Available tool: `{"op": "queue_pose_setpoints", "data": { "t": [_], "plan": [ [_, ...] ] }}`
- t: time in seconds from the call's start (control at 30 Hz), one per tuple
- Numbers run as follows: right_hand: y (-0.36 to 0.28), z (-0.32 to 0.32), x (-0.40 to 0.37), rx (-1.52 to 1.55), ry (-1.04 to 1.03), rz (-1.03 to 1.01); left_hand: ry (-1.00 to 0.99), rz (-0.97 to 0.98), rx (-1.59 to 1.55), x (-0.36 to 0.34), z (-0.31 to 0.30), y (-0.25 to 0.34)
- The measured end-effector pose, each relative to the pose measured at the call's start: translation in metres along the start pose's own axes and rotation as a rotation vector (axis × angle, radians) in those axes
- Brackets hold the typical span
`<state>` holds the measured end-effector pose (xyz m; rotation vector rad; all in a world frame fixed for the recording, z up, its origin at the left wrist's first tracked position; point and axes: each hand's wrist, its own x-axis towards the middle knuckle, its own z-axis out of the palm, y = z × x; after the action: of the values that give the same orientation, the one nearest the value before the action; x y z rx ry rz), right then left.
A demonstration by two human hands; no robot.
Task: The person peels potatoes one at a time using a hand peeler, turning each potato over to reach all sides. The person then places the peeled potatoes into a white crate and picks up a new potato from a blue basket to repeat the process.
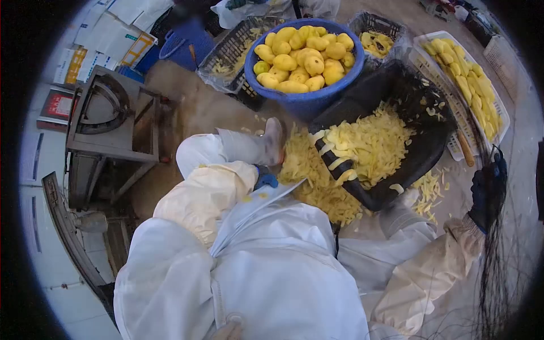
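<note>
Leaning on its side between both hands, the black crate (426, 148) spills yellow peelings onto the pile (309, 170). The left hand (265, 178) is tucked low beside that pile, grip hidden. The right hand (487, 187) is raised just right of the crate, fingers curled, hold unclear.

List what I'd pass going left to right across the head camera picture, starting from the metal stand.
Metal stand → blue tub of yellow peeled fruit → black bin heaped with yellow peelings → white tray of peeled fruit.
</note>
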<state>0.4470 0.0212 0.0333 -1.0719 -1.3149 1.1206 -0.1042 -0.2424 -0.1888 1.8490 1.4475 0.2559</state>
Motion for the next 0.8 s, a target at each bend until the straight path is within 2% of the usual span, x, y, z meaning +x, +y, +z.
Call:
{"op": "queue_pose_setpoints", "data": {
  "t": [0.1,0.17,0.2,0.23,0.27,0.3,0.33,0.4,0.43,0.47,0.5,0.53,0.57,0.63,0.7,0.73,0.77,0.8],
  "plan": [
    [0.011,-0.012,0.005,-0.027,-0.014,-0.021,0.250,0.285,-0.042,-0.014,0.016,-0.012],
    [0.025,-0.028,0.017,0.377,-0.114,0.059,0.412,0.477,-0.072,-0.007,0.005,-0.033],
    [0.029,-0.033,0.021,0.385,-0.110,0.053,0.157,0.233,0.164,-0.004,-0.047,0.016],
    [0.032,-0.035,0.023,0.379,-0.109,0.071,0.155,0.235,0.175,-0.002,-0.079,0.066],
    [0.033,-0.035,0.024,0.374,-0.111,0.088,0.197,-0.221,0.026,0.002,-0.103,0.110],
    [0.032,-0.032,0.024,0.386,-0.111,0.081,0.240,-0.676,-0.127,0.002,-0.115,0.130],
    [0.027,-0.028,0.022,0.394,-0.096,0.084,0.249,-0.675,-0.116,0.000,-0.117,0.117],
    [0.018,-0.017,0.017,0.409,-0.087,0.076,0.309,-0.421,0.467,-0.008,-0.120,0.080],
    [0.015,-0.011,0.012,-0.031,-0.018,-0.105,0.316,-0.414,0.483,-0.013,-0.132,0.088],
    [0.014,-0.012,0.009,-0.476,0.069,-0.270,0.532,-0.385,0.021,-0.015,-0.148,0.101],
    [0.013,-0.016,0.006,-0.474,0.082,-0.267,0.722,-0.347,-0.457,-0.020,-0.157,0.108],
    [0.009,-0.017,0.007,-0.296,0.047,-0.194,0.612,-0.486,-0.272,-0.028,-0.161,0.093],
    [0.006,-0.013,0.011,-0.111,0.005,-0.127,0.634,-0.488,-0.268,-0.045,-0.165,0.080],
    [0.010,-0.002,0.005,-0.130,0.103,-0.097,0.621,-0.336,0.298,-0.072,-0.205,0.067],
    [0.032,-0.016,0.017,-0.076,0.013,-0.232,0.800,-0.661,0.403,-0.112,-0.258,0.058],
    [0.024,-0.017,0.012,0.052,-0.073,-0.142,1.013,-0.472,0.306,-0.142,-0.269,0.093],
    [0.021,-0.014,0.011,0.071,-0.087,-0.156,1.101,-0.476,0.353,-0.178,-0.285,0.099],
    [0.019,-0.010,0.012,-0.238,-0.013,-0.296,1.140,-0.612,0.463,-0.212,-0.299,0.105]
  ]
}}
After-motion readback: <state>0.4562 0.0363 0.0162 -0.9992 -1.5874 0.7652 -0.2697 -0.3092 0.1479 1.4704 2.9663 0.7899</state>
